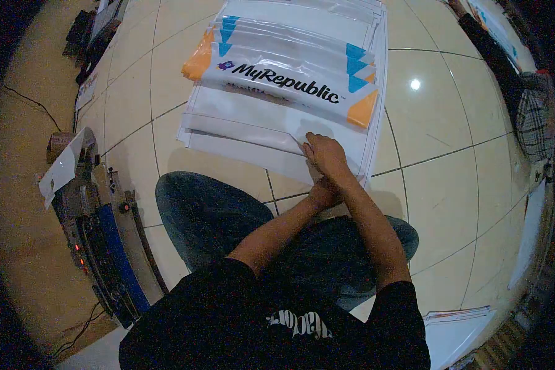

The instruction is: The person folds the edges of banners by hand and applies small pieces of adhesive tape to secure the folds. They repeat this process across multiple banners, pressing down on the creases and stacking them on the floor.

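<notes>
**A:** In the head view, what did the right hand (327,155) have hold of?

**B:** Its fingertips were pinched together on the near edge of a white bag (240,126), which lay flat on the tiled floor (450,123) at the front of the stack of bags (302,28).

**A:** And the left hand (322,192)?

**B:** It was tucked just behind that pinch, touching the underside of the right wrist. Whether it was clenched or slack, I couldn't tell.

**A:** Any writing?

**B:** Just beyond the pinch, the printed bag (283,77) read "MyRepublic" in black, with orange corners and blue arrow marks. White letters on the black shirt (228,320) were too small to read.

**A:** What else was around?

**B:** Well to the left of the grip there was a blue-sided machine (108,246) with small red lights. Far to the right lay a checked cloth (536,117).
</notes>
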The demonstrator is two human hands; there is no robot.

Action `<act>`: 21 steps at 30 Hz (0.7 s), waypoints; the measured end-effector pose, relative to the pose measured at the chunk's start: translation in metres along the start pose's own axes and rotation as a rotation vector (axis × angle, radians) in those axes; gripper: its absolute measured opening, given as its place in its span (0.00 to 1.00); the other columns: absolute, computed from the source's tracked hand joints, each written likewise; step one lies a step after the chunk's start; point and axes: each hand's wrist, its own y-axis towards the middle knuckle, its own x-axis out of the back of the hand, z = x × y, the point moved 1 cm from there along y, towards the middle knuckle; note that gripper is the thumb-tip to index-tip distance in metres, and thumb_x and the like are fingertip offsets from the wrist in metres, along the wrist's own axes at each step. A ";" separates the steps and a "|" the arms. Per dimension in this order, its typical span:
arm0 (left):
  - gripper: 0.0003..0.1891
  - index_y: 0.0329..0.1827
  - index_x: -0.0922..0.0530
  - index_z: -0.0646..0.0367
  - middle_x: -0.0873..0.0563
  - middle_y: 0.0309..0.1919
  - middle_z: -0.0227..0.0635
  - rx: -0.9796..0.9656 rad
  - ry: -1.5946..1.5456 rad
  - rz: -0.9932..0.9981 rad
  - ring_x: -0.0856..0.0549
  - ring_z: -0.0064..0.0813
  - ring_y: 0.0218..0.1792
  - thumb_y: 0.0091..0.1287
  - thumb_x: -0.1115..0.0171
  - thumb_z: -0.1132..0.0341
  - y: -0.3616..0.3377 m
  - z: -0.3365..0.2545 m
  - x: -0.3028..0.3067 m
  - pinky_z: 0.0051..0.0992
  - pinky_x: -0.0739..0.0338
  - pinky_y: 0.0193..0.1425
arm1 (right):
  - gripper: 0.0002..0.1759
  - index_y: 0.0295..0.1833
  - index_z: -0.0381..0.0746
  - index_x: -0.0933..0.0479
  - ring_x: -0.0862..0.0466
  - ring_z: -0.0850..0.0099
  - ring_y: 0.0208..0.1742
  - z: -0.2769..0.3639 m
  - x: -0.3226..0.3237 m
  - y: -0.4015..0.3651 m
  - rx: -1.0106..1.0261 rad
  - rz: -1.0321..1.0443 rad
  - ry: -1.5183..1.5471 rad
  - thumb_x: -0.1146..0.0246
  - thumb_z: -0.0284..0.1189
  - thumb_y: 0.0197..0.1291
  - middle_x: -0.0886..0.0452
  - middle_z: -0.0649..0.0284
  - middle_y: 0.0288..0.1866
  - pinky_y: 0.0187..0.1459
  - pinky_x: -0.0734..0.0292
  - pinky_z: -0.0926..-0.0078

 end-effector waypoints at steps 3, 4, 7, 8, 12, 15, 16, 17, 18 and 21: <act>0.26 0.66 0.35 0.59 0.33 0.66 0.49 0.072 -0.026 0.101 0.36 0.47 0.68 0.67 0.48 0.57 0.004 0.001 -0.004 0.43 0.47 0.73 | 0.16 0.46 0.37 0.28 0.18 0.51 0.40 0.000 0.000 -0.002 -0.028 0.004 0.018 0.45 0.39 0.63 0.19 0.50 0.37 0.41 0.23 0.52; 0.27 0.66 0.35 0.59 0.33 0.66 0.49 0.118 0.037 0.158 0.37 0.47 0.69 0.67 0.48 0.56 0.005 0.000 -0.004 0.43 0.47 0.74 | 0.16 0.45 0.37 0.28 0.18 0.51 0.39 0.000 0.002 -0.003 -0.059 0.043 0.047 0.45 0.39 0.63 0.19 0.49 0.36 0.40 0.23 0.52; 0.27 0.67 0.35 0.59 0.34 0.68 0.48 0.026 0.081 0.108 0.38 0.46 0.69 0.67 0.48 0.56 -0.001 0.001 -0.001 0.42 0.49 0.74 | 0.16 0.44 0.36 0.29 0.18 0.49 0.39 0.003 0.007 -0.007 -0.066 0.006 0.082 0.46 0.39 0.63 0.19 0.48 0.34 0.41 0.23 0.51; 0.27 0.67 0.35 0.59 0.34 0.68 0.48 0.025 0.078 0.106 0.38 0.46 0.69 0.67 0.48 0.56 0.000 0.002 -0.005 0.42 0.49 0.74 | 0.16 0.44 0.36 0.29 0.18 0.49 0.39 0.002 0.007 -0.008 -0.066 0.007 0.079 0.46 0.39 0.63 0.19 0.48 0.34 0.41 0.23 0.51; 0.26 0.67 0.36 0.59 0.34 0.67 0.48 -0.021 0.005 0.110 0.38 0.47 0.69 0.68 0.50 0.60 0.002 0.005 -0.007 0.43 0.49 0.74 | 0.17 0.45 0.35 0.28 0.18 0.48 0.38 0.001 0.008 -0.012 -0.117 0.008 0.075 0.46 0.40 0.64 0.19 0.46 0.33 0.42 0.24 0.51; 0.24 0.66 0.35 0.60 0.33 0.66 0.49 0.059 -0.068 0.141 0.36 0.48 0.68 0.68 0.49 0.63 0.005 -0.006 0.008 0.43 0.48 0.74 | 0.17 0.45 0.35 0.28 0.18 0.48 0.39 -0.003 0.008 -0.019 -0.134 -0.005 0.075 0.47 0.40 0.64 0.19 0.46 0.33 0.42 0.24 0.50; 0.23 0.65 0.33 0.60 0.32 0.65 0.49 0.143 -0.164 0.139 0.35 0.49 0.67 0.67 0.49 0.64 0.007 -0.012 0.018 0.42 0.48 0.73 | 0.17 0.45 0.35 0.28 0.18 0.48 0.39 -0.005 0.008 -0.022 -0.127 -0.018 0.073 0.47 0.40 0.64 0.19 0.45 0.34 0.42 0.24 0.51; 0.23 0.65 0.33 0.60 0.32 0.65 0.49 0.137 -0.169 0.141 0.35 0.49 0.67 0.67 0.49 0.64 0.007 -0.018 0.027 0.42 0.48 0.73 | 0.17 0.45 0.35 0.28 0.18 0.48 0.39 -0.008 0.008 -0.024 -0.133 -0.019 0.069 0.47 0.40 0.64 0.19 0.45 0.34 0.42 0.24 0.51; 0.22 0.63 0.31 0.60 0.29 0.63 0.51 0.052 -0.025 0.103 0.33 0.49 0.66 0.66 0.48 0.64 0.007 -0.023 0.036 0.44 0.45 0.71 | 0.17 0.44 0.35 0.28 0.18 0.49 0.37 -0.010 0.009 -0.027 -0.115 -0.036 0.058 0.47 0.39 0.63 0.19 0.46 0.34 0.40 0.23 0.51; 0.19 0.57 0.27 0.60 0.23 0.54 0.52 -0.018 0.004 0.019 0.25 0.48 0.57 0.64 0.47 0.65 0.007 -0.023 0.033 0.46 0.35 0.62 | 0.16 0.44 0.35 0.27 0.17 0.49 0.35 -0.015 0.014 -0.035 -0.107 -0.066 0.041 0.47 0.38 0.63 0.18 0.47 0.34 0.39 0.22 0.50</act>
